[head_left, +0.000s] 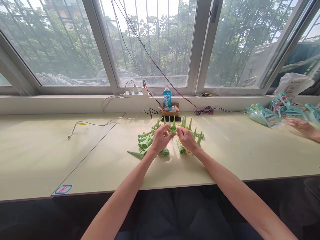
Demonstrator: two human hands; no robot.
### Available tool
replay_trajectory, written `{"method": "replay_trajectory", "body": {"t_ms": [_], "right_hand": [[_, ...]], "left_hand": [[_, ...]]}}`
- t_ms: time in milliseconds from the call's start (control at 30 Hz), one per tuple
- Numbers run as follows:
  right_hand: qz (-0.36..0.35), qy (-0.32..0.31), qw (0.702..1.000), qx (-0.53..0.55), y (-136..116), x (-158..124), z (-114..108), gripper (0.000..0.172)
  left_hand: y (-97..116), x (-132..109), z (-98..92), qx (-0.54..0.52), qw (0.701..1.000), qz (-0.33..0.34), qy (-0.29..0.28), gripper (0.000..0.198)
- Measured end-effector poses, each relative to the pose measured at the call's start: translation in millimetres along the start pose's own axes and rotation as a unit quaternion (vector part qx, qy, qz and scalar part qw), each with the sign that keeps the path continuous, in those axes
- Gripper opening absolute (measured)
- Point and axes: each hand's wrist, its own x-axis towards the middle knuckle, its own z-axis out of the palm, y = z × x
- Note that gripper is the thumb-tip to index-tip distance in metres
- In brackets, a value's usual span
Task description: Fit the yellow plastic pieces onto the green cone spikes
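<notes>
My left hand (160,137) grips a green plastic spike (173,129) between thumb and fingers, its round open end turned towards me. Close against the spike's right side, my right hand (187,138) is closed in a pinch; whatever its fingertips hold is too small and hidden to name. Around both hands are several more green plastic spikes (145,143), some standing point up at the back, others lying on their sides. Small yellow pieces (188,152) show among them. One lying spike (181,147) is just below my right hand, its open end facing me.
Behind the spikes are a dark phone (171,118) and a small cardboard box (177,110) with a blue-labelled bottle (167,98). Cables (204,110) run along the back. At right, another person's hand (301,128) is beside bagged teal items (265,115). The table (110,166) has a seam at left.
</notes>
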Motion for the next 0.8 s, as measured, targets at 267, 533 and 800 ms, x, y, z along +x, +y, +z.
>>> {"method": "replay_trajectory", "body": {"t_ms": [267,533,800], "right_hand": [[-0.013,-0.005,1.000,-0.006,-1.9,0.4,0.3,0.048],[-0.013,0.001,1.000,0.001,-4.9,-0.9,1.0,0.047],[-0.017,0.042,0.999,-0.009,-4.1,-1.1,0.8,0.044]], "left_hand": [[-0.4,-1.7,1.8,0.056,0.997,0.061,0.000,0.015],[-1.6,-2.2,2.4,0.063,0.996,0.056,0.004,0.015],[2.4,0.0,1.2,-0.032,0.998,-0.062,-0.003,0.017]]}}
